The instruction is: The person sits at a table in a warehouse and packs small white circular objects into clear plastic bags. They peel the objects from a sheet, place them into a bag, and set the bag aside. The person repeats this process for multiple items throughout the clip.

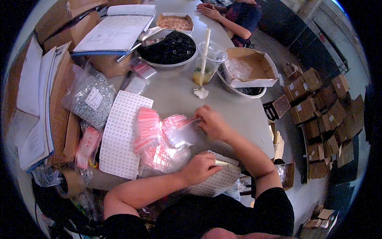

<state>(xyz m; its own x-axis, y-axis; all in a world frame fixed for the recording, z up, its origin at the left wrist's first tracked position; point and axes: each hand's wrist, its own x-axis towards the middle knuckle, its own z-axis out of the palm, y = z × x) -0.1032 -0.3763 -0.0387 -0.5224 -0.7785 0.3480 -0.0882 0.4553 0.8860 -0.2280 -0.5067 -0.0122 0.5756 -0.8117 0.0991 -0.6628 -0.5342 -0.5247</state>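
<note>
A grey worktop (179, 95) fills the middle of a packing room, with stacked cartons (318, 115) on the floor to the right and another person's hands (209, 10) resting at the far end.

The right hand (211, 121) is pinched shut on the top edge of a small clear bag (181, 127) with a red strip, at the near middle of the worktop. The left hand (201, 167) is curled closed over the near end of the loose bag pile (159, 145) and seems to hold a small pale thing against a dotted sheet (221, 179); just what it grips cannot be made out.

The bag looks very light, limp and slippery, likely to slide off its neighbours and to crumple if squeezed in the middle. The stiffer strip at its mouth is the sensible place to take it, between thumb and forefinger. Its long axis runs roughly left to right, mouth toward the right hand, lying slightly raised off the pile.

Left of the pile lies a white perforated sheet (121, 135), and beyond it a bag of small metal parts (89, 99). Farther off stand a lidded cup (207, 59) with a straw, a metal bowl (169, 49) of dark pieces, an open notebook (115, 30), and an open box (250, 67) on the right.
</note>
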